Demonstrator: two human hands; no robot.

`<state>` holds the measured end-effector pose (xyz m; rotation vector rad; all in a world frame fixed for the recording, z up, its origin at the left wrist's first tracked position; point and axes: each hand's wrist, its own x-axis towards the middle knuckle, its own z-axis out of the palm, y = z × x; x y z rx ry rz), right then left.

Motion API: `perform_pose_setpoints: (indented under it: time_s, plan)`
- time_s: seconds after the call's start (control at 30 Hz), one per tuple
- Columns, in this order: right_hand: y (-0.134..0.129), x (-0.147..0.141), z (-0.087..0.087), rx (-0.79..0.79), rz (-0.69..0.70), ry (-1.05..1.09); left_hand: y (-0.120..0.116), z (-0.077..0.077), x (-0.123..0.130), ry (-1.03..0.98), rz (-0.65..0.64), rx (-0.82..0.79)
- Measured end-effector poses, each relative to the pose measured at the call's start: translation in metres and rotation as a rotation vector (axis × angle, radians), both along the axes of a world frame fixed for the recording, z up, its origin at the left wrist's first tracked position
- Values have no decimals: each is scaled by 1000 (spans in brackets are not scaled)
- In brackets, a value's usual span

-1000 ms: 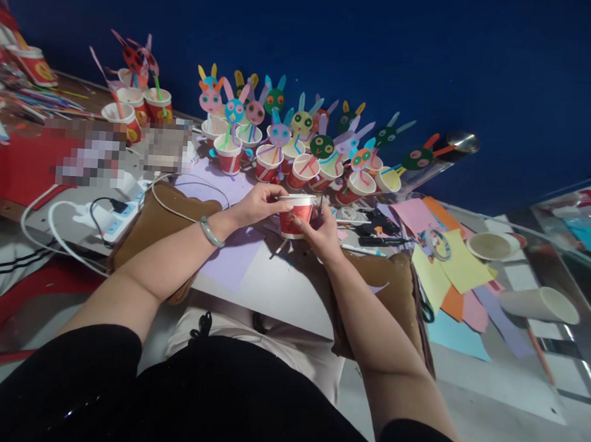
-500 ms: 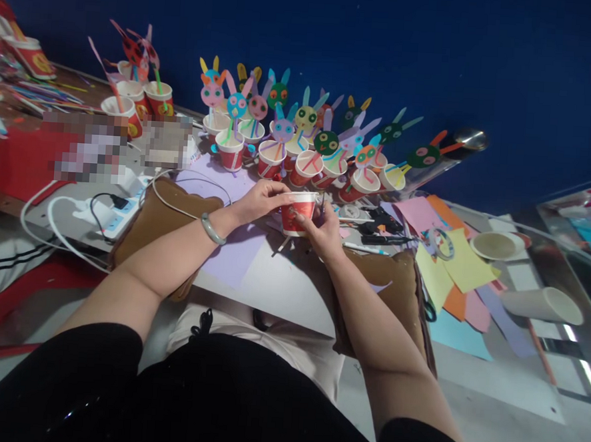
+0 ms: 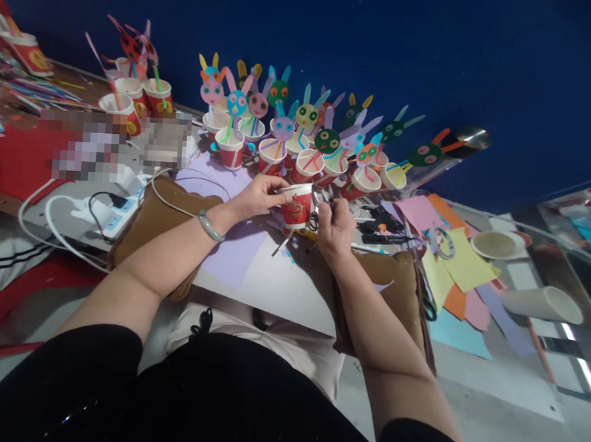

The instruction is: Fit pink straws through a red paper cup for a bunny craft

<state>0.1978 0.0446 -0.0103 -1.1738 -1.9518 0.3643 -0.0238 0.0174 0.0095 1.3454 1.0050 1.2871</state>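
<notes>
A red paper cup (image 3: 296, 209) with a white rim is upright above the table edge in front of me. My left hand (image 3: 263, 198) pinches its rim from the left side, thumb and fingers closed on the wall. To the cup's right, my right hand (image 3: 336, 229) is closed around what look like small scissors (image 3: 316, 213). Their metal part lies close against the cup's right side; whether it touches is hard to tell. Bits of paper and a light strip lie beneath the cup. Behind it stand several red cups (image 3: 229, 151) bearing paper rabbit heads (image 3: 284, 128) on coloured stems.
Brown cushions (image 3: 162, 229) lie under both forearms. At left are a power strip (image 3: 120, 213) with cables and red sheets (image 3: 8, 163). Coloured paper (image 3: 473, 258), a tape roll (image 3: 440, 243), black pens (image 3: 387, 240) and pale cups (image 3: 543, 305) lie to the right.
My right hand has come off the cup and moved slightly right, with the scissors now showing. The cup has shifted slightly left and up in my left hand.
</notes>
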Motion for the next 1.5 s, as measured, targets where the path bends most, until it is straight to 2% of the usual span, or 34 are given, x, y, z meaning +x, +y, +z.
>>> perform_pose_setpoints:
  time_s: [0.17, 0.4, 0.67, 1.0, 1.2, 1.37, 1.5]
  plan:
    - [-7, -5, 2, 83, -1, -299, -1, -2, 2, 25, 14, 19]
    - [-15, -8, 3, 155, -55, -500, -5, -4, 8, -19, 90, -8]
    - [-23, -12, 4, 128, -88, -623, -9, -14, 24, -150, 104, -33]
    - [-25, -14, 8, 79, -98, -645, -13, -16, 30, -142, 151, 19]
    - [-26, -14, 11, 26, -72, -578, -15, -22, 29, -18, 215, 102]
    - [-25, -13, 15, -100, 5, -481, -17, -24, 26, 244, 327, 237]
    - [-26, -13, 17, -115, 15, -475, -19, -22, 23, 396, 371, 342]
